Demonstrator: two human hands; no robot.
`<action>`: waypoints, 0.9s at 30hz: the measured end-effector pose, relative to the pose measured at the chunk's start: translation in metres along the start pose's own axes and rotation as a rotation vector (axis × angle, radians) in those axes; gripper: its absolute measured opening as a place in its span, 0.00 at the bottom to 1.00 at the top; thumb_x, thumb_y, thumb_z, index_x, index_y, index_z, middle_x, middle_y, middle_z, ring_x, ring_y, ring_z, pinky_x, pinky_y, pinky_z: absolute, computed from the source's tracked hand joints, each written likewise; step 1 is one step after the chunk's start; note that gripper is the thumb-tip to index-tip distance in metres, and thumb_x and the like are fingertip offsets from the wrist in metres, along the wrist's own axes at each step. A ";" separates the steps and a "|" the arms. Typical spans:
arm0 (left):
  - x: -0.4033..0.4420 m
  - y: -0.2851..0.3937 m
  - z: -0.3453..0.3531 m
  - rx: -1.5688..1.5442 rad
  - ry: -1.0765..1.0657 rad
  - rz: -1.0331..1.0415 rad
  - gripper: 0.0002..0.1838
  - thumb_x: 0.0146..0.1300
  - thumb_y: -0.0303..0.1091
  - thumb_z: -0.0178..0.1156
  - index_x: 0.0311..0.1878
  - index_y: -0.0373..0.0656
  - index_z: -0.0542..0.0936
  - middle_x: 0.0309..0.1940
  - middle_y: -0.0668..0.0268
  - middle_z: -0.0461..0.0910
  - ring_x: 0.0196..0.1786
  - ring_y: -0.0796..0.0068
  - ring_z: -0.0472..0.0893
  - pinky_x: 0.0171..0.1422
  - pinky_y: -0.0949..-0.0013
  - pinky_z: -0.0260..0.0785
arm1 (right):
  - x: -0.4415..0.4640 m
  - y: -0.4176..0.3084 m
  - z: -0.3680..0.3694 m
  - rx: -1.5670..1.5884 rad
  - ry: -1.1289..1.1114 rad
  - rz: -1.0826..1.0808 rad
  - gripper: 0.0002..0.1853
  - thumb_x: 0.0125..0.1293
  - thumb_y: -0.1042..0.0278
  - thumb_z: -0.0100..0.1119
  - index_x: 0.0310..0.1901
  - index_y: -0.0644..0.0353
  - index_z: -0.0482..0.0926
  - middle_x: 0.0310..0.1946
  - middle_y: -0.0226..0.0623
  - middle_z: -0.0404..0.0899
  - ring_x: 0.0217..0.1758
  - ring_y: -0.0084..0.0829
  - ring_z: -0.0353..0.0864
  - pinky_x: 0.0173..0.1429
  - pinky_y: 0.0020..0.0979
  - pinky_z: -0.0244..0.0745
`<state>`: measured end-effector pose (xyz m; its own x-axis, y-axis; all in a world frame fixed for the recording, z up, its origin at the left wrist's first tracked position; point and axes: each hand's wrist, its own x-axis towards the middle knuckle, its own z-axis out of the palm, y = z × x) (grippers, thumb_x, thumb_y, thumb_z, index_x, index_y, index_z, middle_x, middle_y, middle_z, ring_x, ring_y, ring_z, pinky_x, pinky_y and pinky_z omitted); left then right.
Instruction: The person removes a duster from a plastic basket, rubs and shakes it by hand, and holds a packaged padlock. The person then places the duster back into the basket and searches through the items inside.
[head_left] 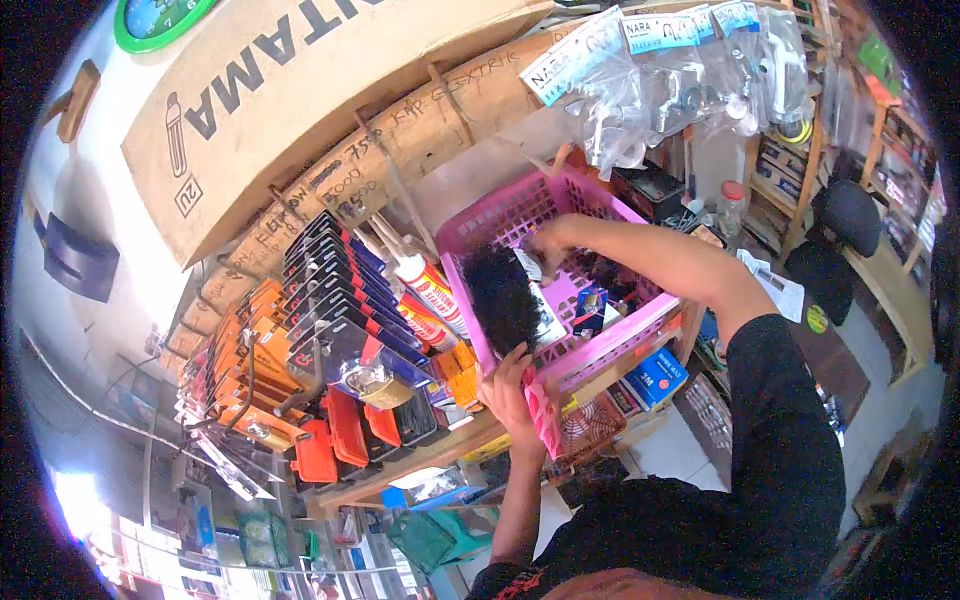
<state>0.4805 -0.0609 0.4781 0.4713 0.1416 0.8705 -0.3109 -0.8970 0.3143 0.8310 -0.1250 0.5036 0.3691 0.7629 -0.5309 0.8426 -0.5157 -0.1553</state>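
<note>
A pink plastic basket point(620, 335) with slotted walls stands on the shelf in front of me. My right hand point(548, 245) reaches down inside it, near a white piece point(545, 310); its fingertips are too unclear to show whether they grip anything. At the basket's near left corner, my left hand point(512, 397) is closed around a thin pink item point(543, 415), perhaps a packet or cloth. Its fingertips lie by the lower end of a black bristly bundle point(500, 300) along the basket's left side. A small blue packet point(591, 310) lies among dark pieces in the basket.
Left of the basket hang carded padlocks point(370, 375) and orange packs point(270, 350), with red-and-white sealant tubes point(430, 290) beside them. Bagged goods point(650, 90) hang above right. A blue 3M box point(655, 377) sits below the basket. A wooden price board point(400, 120) spans behind.
</note>
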 end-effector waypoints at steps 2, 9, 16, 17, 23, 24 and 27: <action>0.002 0.003 0.001 0.008 0.023 -0.012 0.18 0.55 0.37 0.64 0.49 0.46 0.78 0.52 0.62 0.83 0.52 0.59 0.78 0.63 0.56 0.61 | -0.002 -0.009 0.013 -0.071 0.246 -0.157 0.49 0.52 0.47 0.75 0.70 0.60 0.60 0.53 0.46 0.82 0.54 0.42 0.82 0.54 0.42 0.77; -0.003 0.000 0.000 0.011 -0.023 -0.017 0.26 0.49 0.36 0.68 0.54 0.47 0.75 0.55 0.64 0.81 0.53 0.63 0.77 0.67 0.54 0.56 | -0.007 -0.029 0.004 -0.082 0.416 -0.073 0.35 0.48 0.66 0.69 0.62 0.53 0.74 0.42 0.46 0.86 0.45 0.43 0.86 0.48 0.44 0.79; 0.002 0.003 -0.001 -0.033 0.000 0.002 0.25 0.49 0.35 0.67 0.53 0.46 0.75 0.55 0.63 0.81 0.53 0.62 0.77 0.69 0.52 0.54 | 0.010 0.028 0.004 0.247 0.718 0.083 0.17 0.44 0.76 0.62 0.39 0.59 0.86 0.34 0.44 0.87 0.37 0.41 0.86 0.43 0.41 0.79; 0.001 0.000 -0.001 -0.034 -0.005 0.004 0.25 0.50 0.35 0.67 0.54 0.46 0.75 0.55 0.63 0.81 0.53 0.62 0.77 0.70 0.52 0.54 | 0.021 0.036 0.003 0.334 0.757 0.150 0.20 0.43 0.76 0.62 0.43 0.61 0.84 0.39 0.47 0.86 0.42 0.44 0.86 0.46 0.42 0.79; 0.002 0.004 0.001 -0.026 0.023 0.002 0.19 0.58 0.40 0.63 0.51 0.43 0.76 0.52 0.59 0.82 0.53 0.59 0.78 0.66 0.53 0.59 | 0.007 0.028 0.000 0.279 0.802 0.181 0.24 0.49 0.71 0.62 0.52 0.59 0.80 0.44 0.48 0.85 0.45 0.49 0.84 0.49 0.43 0.79; 0.004 0.006 0.000 -0.019 0.032 0.002 0.18 0.61 0.42 0.62 0.50 0.42 0.77 0.50 0.58 0.83 0.52 0.58 0.78 0.62 0.55 0.62 | 0.015 0.036 0.010 0.157 0.745 0.168 0.24 0.49 0.67 0.64 0.51 0.59 0.81 0.43 0.47 0.85 0.43 0.48 0.84 0.48 0.43 0.79; -0.001 -0.001 -0.001 0.000 -0.026 -0.016 0.25 0.50 0.34 0.67 0.54 0.46 0.75 0.55 0.62 0.81 0.54 0.62 0.78 0.74 0.47 0.50 | 0.036 0.062 0.039 -0.107 0.595 0.136 0.24 0.49 0.57 0.70 0.48 0.57 0.82 0.38 0.43 0.86 0.39 0.47 0.84 0.46 0.43 0.79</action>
<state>0.4793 -0.0598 0.4768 0.4974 0.1446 0.8554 -0.3033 -0.8948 0.3276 0.8809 -0.1446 0.4429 0.6053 0.7957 0.0205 0.7960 -0.6051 -0.0185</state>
